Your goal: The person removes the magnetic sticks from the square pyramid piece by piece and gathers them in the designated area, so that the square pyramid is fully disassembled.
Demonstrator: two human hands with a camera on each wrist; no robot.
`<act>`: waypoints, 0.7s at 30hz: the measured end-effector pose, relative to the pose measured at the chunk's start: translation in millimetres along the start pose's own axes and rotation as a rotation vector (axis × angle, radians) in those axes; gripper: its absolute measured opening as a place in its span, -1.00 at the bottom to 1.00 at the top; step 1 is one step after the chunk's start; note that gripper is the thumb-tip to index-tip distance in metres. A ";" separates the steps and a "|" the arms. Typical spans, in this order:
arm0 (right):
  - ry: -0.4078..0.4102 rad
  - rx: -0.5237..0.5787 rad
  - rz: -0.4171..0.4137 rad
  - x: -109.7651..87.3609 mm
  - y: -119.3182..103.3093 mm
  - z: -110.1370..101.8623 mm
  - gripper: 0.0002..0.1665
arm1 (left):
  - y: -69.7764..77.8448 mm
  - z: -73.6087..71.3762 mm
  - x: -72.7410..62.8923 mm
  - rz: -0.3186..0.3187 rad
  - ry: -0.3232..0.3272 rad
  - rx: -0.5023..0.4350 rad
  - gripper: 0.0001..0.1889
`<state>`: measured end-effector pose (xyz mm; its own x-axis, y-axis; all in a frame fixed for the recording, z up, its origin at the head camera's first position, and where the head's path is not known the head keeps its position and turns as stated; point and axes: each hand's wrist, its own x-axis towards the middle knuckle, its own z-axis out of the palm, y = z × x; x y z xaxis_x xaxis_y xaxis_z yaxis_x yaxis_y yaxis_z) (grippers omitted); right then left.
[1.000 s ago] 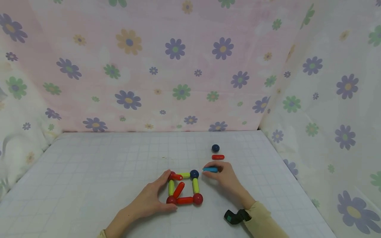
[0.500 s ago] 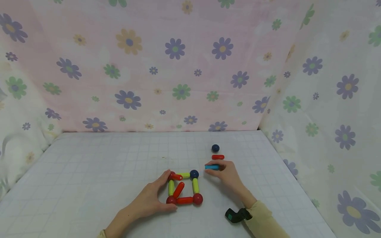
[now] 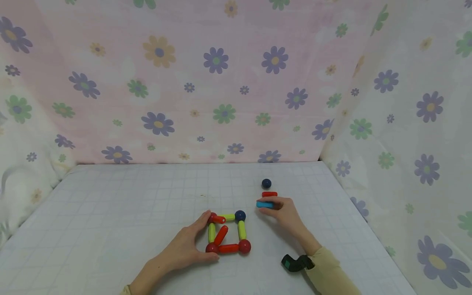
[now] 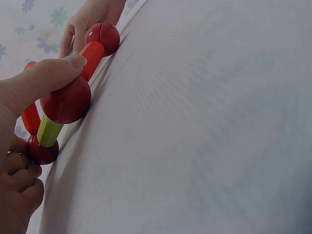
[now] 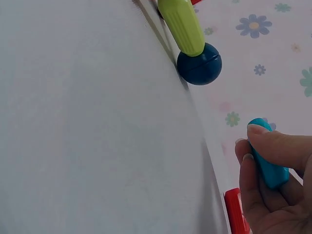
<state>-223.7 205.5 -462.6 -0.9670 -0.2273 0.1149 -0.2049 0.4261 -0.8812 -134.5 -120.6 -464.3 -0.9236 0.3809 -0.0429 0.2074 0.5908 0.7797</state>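
A square frame of toy building rods and balls lies on the table, with yellow-green rods (image 3: 241, 230), a front red rod (image 3: 229, 248), red balls at three corners and a dark blue ball (image 3: 240, 215) at the far right corner. Two more red rods stick out from its left corners. My left hand (image 3: 186, 246) grips its left side, thumb at the near red ball (image 4: 68, 100), fingers at the far red ball (image 4: 43, 150). To the right of the frame, my right hand (image 3: 289, 215) pinches a light blue rod (image 5: 269, 163) between thumb and fingers.
Just behind my right hand lies a loose red rod (image 3: 269, 194), and beyond it a loose dark blue ball (image 3: 266, 183). A black wrist camera (image 3: 295, 263) is on the right wrist. Flower-printed cloth (image 3: 236, 82) rises behind the white table (image 3: 129, 196).
My right hand has drawn slightly right and back, away from the frame and nearer the loose red rod, carrying the light blue rod. The left hand and the frame have stayed put.
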 end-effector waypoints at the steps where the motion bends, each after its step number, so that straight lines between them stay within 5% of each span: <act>1: 0.000 0.001 0.003 0.3 0.8 -0.8 -0.67 | 0.0 -0.1 0.0 -0.001 -0.001 -0.001 0.20; 11: 0.012 -0.005 0.052 3.3 7.1 -8.7 -0.64 | 0.8 -0.3 0.8 -0.015 -0.010 -0.006 0.19; 17: 0.010 -0.012 0.063 -2.7 -18.0 -14.6 -0.64 | 1.1 -0.2 1.6 -0.028 -0.015 0.002 0.20; 21: 0.033 -0.018 0.063 0.2 -5.7 -16.9 -0.64 | 0.9 -0.3 2.0 -0.030 -0.013 0.008 0.20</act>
<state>-225.3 217.9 -449.8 -0.9825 -0.1707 0.0748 -0.1459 0.4547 -0.8786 -136.3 -119.4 -463.5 -0.9252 0.3722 -0.0744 0.1822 0.6076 0.7731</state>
